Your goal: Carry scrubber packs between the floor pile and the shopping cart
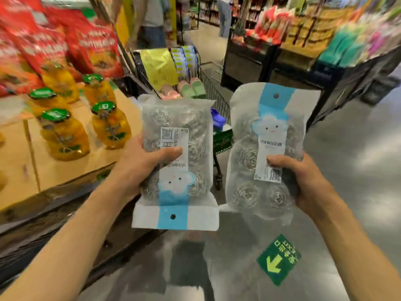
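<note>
My left hand (pixel 138 166) grips a clear pack of steel wool scourers (pixel 195 131), held upside down with its blue and white header at the bottom. My thumb lies across its label. My right hand (pixel 303 181) grips a second, matching pack of scourers (pixel 247 161), held upright with the blue header and hang hole at the top. Both packs are side by side in front of me, a small gap apart, above a shopping cart (pixel 208 83).
The cart holds a yellow bag (pixel 159 66), slippers and other goods. Jars of yellow fruit (pixel 63 135) stand on cardboard boxes at the left under red bags. Stocked shelves (pixel 314 35) line the right. Two people stand far down the aisle. A green exit arrow (pixel 278 259) marks the floor.
</note>
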A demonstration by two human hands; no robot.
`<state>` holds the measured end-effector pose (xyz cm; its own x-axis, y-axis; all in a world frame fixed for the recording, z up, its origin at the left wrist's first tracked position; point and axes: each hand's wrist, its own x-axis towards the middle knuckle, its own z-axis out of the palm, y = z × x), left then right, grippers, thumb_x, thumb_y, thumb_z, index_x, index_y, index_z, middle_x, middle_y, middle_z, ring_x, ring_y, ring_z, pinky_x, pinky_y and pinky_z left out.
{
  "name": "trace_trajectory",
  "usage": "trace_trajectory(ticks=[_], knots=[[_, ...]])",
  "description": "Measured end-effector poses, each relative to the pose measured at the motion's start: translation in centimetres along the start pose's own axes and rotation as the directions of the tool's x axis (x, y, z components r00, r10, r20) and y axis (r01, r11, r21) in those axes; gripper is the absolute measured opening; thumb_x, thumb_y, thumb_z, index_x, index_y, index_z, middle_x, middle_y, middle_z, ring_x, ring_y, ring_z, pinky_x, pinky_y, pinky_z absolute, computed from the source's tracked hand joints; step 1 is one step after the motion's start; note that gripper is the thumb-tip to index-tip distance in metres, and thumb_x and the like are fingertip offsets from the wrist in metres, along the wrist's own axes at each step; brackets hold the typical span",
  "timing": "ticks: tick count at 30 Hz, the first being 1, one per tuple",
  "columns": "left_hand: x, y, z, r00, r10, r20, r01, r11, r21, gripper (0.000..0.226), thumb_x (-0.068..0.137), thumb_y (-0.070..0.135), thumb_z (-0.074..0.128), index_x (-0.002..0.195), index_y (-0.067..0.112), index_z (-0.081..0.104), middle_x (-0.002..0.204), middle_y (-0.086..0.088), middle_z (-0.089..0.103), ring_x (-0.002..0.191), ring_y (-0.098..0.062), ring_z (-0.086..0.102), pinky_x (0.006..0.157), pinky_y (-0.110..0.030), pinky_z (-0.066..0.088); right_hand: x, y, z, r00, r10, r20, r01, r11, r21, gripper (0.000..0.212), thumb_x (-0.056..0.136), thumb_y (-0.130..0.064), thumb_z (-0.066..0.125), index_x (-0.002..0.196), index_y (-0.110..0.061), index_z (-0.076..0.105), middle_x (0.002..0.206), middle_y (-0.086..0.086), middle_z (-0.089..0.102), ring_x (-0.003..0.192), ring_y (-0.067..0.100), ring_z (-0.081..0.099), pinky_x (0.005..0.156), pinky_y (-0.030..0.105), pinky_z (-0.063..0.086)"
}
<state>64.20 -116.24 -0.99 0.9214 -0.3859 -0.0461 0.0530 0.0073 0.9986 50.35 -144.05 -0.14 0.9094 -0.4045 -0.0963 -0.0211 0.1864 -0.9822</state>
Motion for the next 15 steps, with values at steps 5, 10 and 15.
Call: trace_trajectory(ticks=[5,10,15], knots=[[-6.4,10.3,-3.8,0.977,0.152,-0.146,-0.146,0.988,0.05,0.049,0.063,0.02,0.087,0.11,0.019,0.073,0.1,-0.004,0.081,0.091,-0.025,0.079,0.08,-0.044,0.063,-4.0,-8.2,5.2,0.989,-0.023,0.146,0.021,1.0,0.011,0.029,0.071,-0.01,0.067,0.095,-0.017,0.08,0.094,0.015,0.079,0.071,0.025,0.077,0.057,0.034,0.061],[-12.3,13.5,-9.4,0.911,0.184,-0.37,-0.176,0.983,0.056,0.05,0.058,0.022,0.086,0.107,0.018,0.074,0.098,-0.004,0.081,0.086,-0.024,0.079,0.069,-0.038,0.064,-4.0,-11.8,11.0,0.949,0.007,0.317,-0.008,1.0,0.002,0.039,0.069,-0.008,0.066,0.108,-0.011,0.072,0.091,0.014,0.079,0.068,0.025,0.076,0.054,0.034,0.061],[-18.2,13.4,-16.3,0.797,0.157,-0.584,-0.163,0.986,0.042,0.055,0.051,0.026,0.093,0.102,0.014,0.076,0.097,-0.008,0.081,0.082,-0.023,0.079,0.062,-0.032,0.063,-2.2,-11.0,20.8,0.824,0.104,0.557,-0.084,0.995,-0.061,0.047,0.064,-0.005,0.07,0.111,-0.005,0.072,0.094,0.019,0.079,0.069,0.027,0.077,0.055,0.034,0.061]])
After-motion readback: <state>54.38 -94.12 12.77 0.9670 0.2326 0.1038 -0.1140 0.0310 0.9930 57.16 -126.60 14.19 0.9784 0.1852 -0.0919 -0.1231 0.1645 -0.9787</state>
